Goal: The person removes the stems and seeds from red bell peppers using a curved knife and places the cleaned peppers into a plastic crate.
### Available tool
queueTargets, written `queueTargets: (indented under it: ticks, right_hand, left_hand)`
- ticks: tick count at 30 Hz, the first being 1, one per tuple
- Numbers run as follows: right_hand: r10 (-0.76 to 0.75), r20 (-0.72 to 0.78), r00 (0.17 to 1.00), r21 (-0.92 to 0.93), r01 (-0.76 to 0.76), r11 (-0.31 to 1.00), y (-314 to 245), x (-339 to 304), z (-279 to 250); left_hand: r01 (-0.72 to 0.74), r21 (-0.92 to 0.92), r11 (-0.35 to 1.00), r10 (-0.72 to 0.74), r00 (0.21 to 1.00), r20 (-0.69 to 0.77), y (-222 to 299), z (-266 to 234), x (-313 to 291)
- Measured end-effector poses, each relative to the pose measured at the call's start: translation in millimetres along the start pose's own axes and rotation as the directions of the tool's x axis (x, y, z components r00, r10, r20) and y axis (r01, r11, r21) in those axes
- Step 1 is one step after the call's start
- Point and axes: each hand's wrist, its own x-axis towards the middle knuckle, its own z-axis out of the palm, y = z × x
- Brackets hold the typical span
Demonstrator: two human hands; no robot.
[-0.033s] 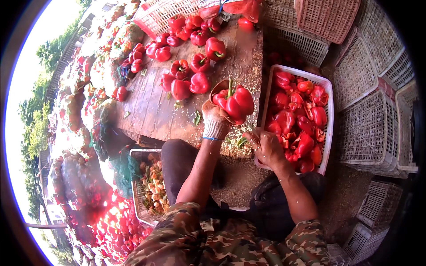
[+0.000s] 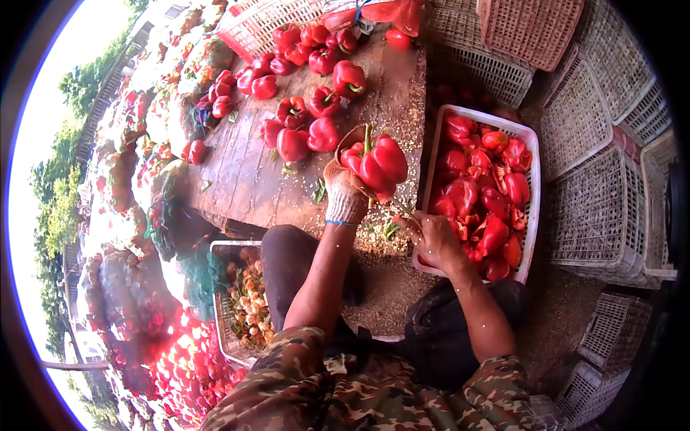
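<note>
My left hand point(image 2: 345, 192), in a knitted glove with a brown palm, is closed round a red bell pepper point(image 2: 383, 161) with its green stem pointing up. It holds the pepper over the table's near right part. My bare right hand point(image 2: 437, 241) is closed on a thin knife-like tool point(image 2: 407, 211), whose tip lies just below the pepper. The tool's handle is hidden in the fingers. To the right stands a white crate point(image 2: 533, 194) of red peppers, several of them cut open. Whole red peppers point(image 2: 292, 145) lie on the wooden table point(image 2: 241, 183) beyond my left hand.
A crate point(image 2: 224, 327) of pale pepper cores stands by my left leg. Bulging net bags of peppers point(image 2: 118, 287) line the left side. Stacked plastic crates point(image 2: 593, 208) stand at the right. Seeds and leaf scraps litter the table. A pink crate point(image 2: 266, 25) sits at its far end.
My left hand and the pepper have shifted slightly to the left. The right hand has barely moved, and more of the thin tool shows between it and the pepper.
</note>
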Motion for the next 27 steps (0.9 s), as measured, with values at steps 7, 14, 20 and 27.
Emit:
queueTargets:
  ticks: [7, 14, 20, 27]
  right_hand:
    - [0.100, -0.102, 0.990, 0.697, 0.000, 0.717, -5.6, 7.7, -32.9]
    - [0.144, -0.329, 0.933, 0.556, 0.068, 0.829, -31.7, 16.5, -29.6]
    - [0.045, -0.419, 0.907, 0.408, 0.144, 0.902, -28.9, 0.9, -38.1]
    - [-0.039, -0.344, 0.938, 0.287, 0.144, 0.947, 3.5, -12.4, -48.4]
  left_hand:
    - [-0.365, 0.288, 0.886, 0.138, 0.798, 0.587, 23.4, 15.2, -23.5]
    - [-0.016, 0.426, 0.905, -0.158, 0.916, 0.370, 10.2, 28.5, -49.8]
    - [0.040, 0.750, 0.660, -0.262, 0.948, 0.180, 11.5, 56.0, -55.9]
    - [0.038, 0.494, 0.869, -0.235, 0.910, 0.343, -23.1, 45.1, -54.6]
